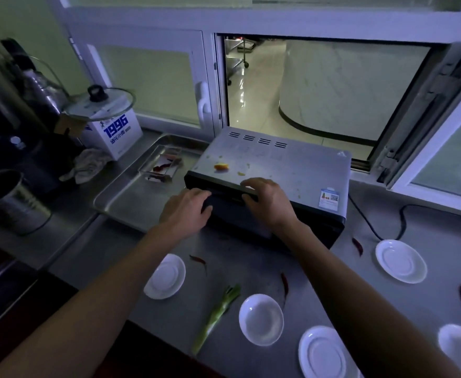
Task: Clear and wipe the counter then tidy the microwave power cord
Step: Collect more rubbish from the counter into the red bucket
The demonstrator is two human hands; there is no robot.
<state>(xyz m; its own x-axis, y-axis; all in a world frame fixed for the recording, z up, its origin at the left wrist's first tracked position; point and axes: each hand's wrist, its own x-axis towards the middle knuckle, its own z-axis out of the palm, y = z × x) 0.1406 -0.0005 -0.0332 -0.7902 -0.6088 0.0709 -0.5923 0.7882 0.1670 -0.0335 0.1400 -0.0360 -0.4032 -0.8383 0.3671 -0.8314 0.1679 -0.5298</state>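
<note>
Two hands meet the microwave (273, 162) at its front top edge. L hand (188, 211) lies w/ fingers fairly straight against the door face; R hand (267, 199) curls over the top edge, gripping it. Power cord (371, 225) trails on the counter (425, 301) right of R hand, w/ a white saucer (400, 261) by its end. Below the hands: more saucers, dried chillies (285, 282), a green onion (215, 317). Left of L hand: steel tray (120, 197), rag (86, 167).
</note>
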